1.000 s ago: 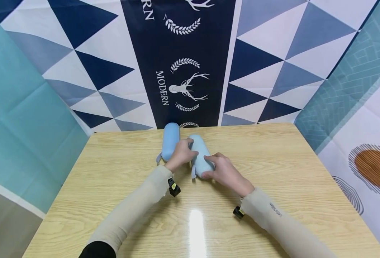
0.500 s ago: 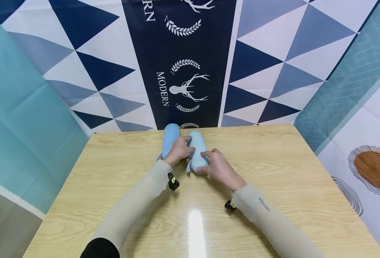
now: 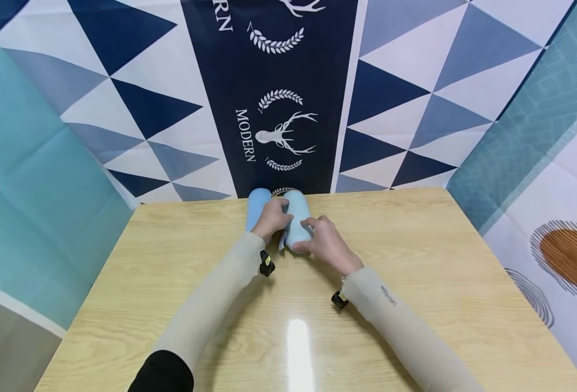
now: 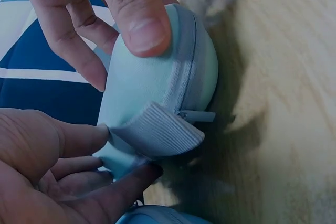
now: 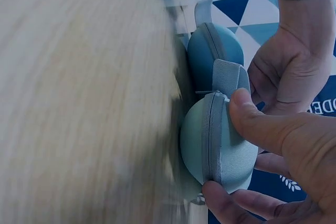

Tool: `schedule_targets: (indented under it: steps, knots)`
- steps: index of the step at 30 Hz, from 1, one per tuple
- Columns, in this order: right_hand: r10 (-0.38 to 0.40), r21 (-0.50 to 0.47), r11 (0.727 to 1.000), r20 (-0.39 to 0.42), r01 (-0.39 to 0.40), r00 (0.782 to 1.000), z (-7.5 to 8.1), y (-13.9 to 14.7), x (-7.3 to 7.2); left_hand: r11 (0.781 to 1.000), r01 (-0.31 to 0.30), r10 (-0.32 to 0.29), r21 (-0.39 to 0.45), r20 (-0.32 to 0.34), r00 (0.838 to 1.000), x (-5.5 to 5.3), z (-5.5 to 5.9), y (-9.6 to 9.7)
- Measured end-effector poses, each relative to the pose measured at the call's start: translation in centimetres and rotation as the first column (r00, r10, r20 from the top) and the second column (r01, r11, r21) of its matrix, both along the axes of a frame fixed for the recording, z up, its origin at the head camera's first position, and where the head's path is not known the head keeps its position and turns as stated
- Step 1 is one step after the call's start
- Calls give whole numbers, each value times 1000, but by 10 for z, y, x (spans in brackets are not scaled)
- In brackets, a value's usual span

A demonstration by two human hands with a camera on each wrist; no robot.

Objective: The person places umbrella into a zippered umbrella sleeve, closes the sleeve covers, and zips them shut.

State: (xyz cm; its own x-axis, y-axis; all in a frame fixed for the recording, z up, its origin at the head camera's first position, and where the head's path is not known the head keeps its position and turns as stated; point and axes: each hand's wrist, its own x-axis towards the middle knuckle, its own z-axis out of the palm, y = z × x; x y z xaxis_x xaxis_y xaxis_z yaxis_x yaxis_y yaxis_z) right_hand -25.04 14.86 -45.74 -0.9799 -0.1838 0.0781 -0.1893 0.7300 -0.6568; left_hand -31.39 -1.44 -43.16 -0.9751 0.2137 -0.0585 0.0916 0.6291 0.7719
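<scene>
A pale green zip-up glasses case lies lengthwise near the back edge of the table. My right hand grips its near right end, thumb and fingers spread across the zipped end in the right wrist view. On its left side my left hand holds it; in the left wrist view those fingertips lie by the grey ribbed loop. A second glasses case, blue, lies just left of the green one, partly hidden behind my left hand. Its zipped end shows beyond the green case in the right wrist view.
The light wood table ends at a patterned wall hanging right behind the cases. Teal fabric hangs on the left, a patterned white cloth on the right. Wrist cameras sit under both sleeves.
The green case has slid away toward the back edge and a little left, drawing level with the blue one. Both hands moved along with it; the blue case stays in place.
</scene>
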Motion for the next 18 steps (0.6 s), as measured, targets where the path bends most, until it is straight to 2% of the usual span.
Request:
schedule_targets:
  steps: [5,9,12,15,18]
  knots:
    - [-2,-6,1000,8,2,1000,3,-4,-10,997,-19,16,-78,-44,999,-7,3,-1]
    - [-4,-4,1000,-6,4,1000,1,-3,-13,992,-24,16,-121,-67,998,-8,-2,0]
    - [0,-5,1000,-11,0,1000,-2,-1,-14,994,-1,-8,-106,-82,997,-4,-7,-1]
    - [10,-30,1000,-10,-10,1000,-4,3,-11,998,32,-38,-52,-129,991,5,-9,-5]
    - [35,-78,996,-5,-35,999,-7,12,-7,999,46,-42,11,-222,974,16,-9,-14]
